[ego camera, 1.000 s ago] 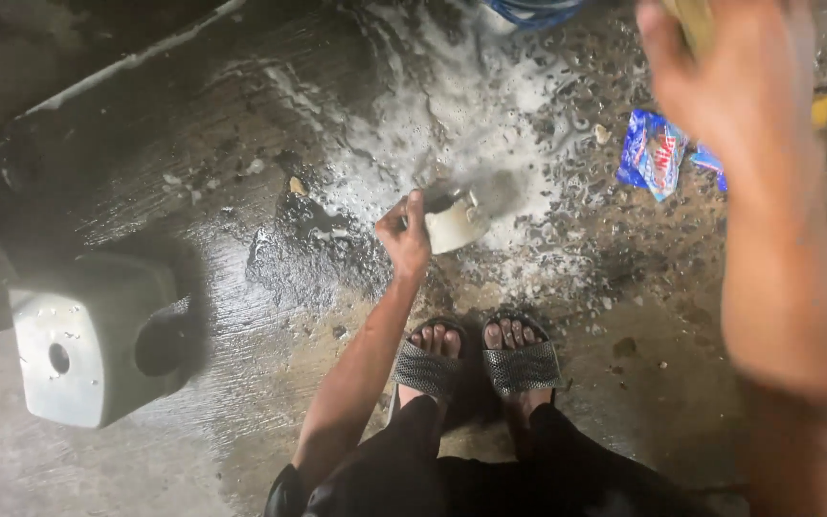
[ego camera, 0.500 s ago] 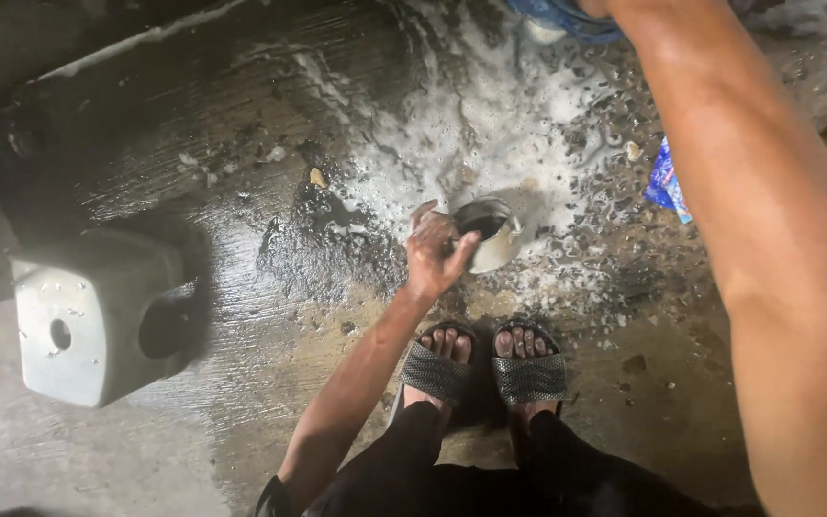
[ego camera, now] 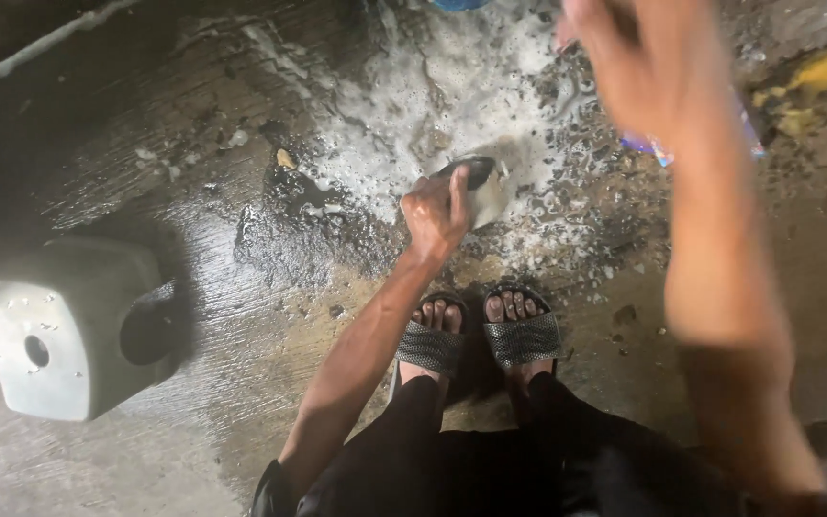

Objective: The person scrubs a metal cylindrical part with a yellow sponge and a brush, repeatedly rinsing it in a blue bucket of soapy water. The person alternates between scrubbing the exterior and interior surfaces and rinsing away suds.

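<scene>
My left hand (ego camera: 435, 216) is closed around a small white cup (ego camera: 486, 188), held tilted just above the wet concrete floor at the edge of a patch of white foam (ego camera: 452, 91). My right hand (ego camera: 629, 62) is raised close to the camera at the upper right. It is blurred by motion, so whether it holds anything is unclear. My right forearm runs down the right side of the view. Below the cup are my two feet in grey woven sandals (ego camera: 479, 340), and I am squatting in dark clothes.
A white boxy plastic object with a round hole (ego camera: 59, 330) lies on the floor at the left. A yellow scrap (ego camera: 811, 81) and a blue and red wrapper (ego camera: 750, 129) lie at the upper right. Something blue (ego camera: 461, 4) shows at the top edge. The floor is wet and dirty.
My right hand, out of view past the top edge half a second ago, has come back down into view, blurred. My left hand has stayed at the foam with the cup, tilting it a little.
</scene>
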